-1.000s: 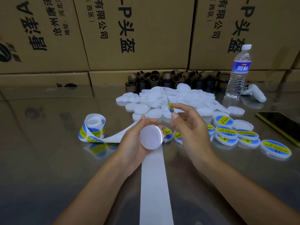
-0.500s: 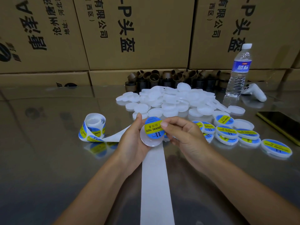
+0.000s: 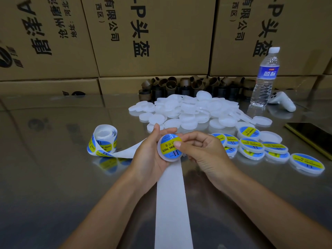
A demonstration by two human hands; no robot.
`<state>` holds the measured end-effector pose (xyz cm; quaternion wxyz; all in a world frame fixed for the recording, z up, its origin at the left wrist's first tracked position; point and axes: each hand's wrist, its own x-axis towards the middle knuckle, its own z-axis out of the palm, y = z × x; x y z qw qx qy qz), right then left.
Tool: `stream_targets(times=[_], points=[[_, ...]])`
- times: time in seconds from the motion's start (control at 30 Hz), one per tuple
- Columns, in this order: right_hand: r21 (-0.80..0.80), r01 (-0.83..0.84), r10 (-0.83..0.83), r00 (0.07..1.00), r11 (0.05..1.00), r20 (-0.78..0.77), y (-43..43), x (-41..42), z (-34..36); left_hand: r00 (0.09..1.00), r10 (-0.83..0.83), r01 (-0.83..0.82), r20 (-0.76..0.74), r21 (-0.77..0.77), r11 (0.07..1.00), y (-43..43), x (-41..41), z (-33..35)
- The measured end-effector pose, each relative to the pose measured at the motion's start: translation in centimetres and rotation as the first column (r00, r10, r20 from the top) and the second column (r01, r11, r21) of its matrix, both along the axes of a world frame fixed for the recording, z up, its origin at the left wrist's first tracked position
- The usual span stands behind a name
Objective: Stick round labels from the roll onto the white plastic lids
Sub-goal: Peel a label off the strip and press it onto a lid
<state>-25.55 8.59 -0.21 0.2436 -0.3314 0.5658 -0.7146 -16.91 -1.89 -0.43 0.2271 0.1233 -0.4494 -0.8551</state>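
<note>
Over the table (image 3: 53, 177), head view: the lid (image 3: 162, 156) has its left rim hidden in the left hand (image 3: 147, 155), and the backing strip (image 3: 170, 203) is cut off at the bottom edge. Left fingers (image 3: 168, 131) curl behind the lid, gripping it. The right hand (image 3: 203, 151) is curled, thumb (image 3: 177, 144) and forefinger pinching the label (image 3: 168, 146) (blue-yellow, small print unreadable) on the lid's right side. The roll (image 3: 103, 141) lies to the left.

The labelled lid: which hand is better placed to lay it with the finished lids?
Probably the right hand: its thumb is on the labelled lid and the finished lids lie right beside it. The left hand, gripping the lid, would need to cross over.
</note>
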Motion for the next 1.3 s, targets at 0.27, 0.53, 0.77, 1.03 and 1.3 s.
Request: stream_targets(times=[0.27, 0.53, 0.77, 1.03, 1.3], points=[[0.008, 0.027, -0.026, 0.999, 1.0, -0.017, -0.11, 0.23, -0.04, 1.0, 0.015, -0.015, 0.019, 0.022, 1.0, 0.25, -0.06, 0.22], [0.031, 0.052, -0.05, 0.998, 0.998, -0.046, -0.22, 0.24, -0.29, 1.0, 0.027, -0.027, 0.016, 0.024, 0.999, 0.26, -0.12, 0.19], [0.028, 0.064, -0.061, 0.996, 0.998, -0.071, -0.31, 0.2, -0.42, 0.999, 0.007, -0.008, 0.032, 0.032, 0.999, 0.45, 0.08, 0.29], [0.02, 0.073, -0.071, 0.995, 0.997, -0.071, -0.4, 0.11, -0.46, 1.0, 0.003, -0.003, -0.015, -0.036, 0.999, 0.34, -0.12, 0.24], [0.007, 0.092, -0.091, 0.991, 0.996, -0.1, -0.42, 0.17, -0.56, 1.0, -0.001, 0.0, -0.017, -0.072, 0.997, 0.43, -0.09, 0.08]])
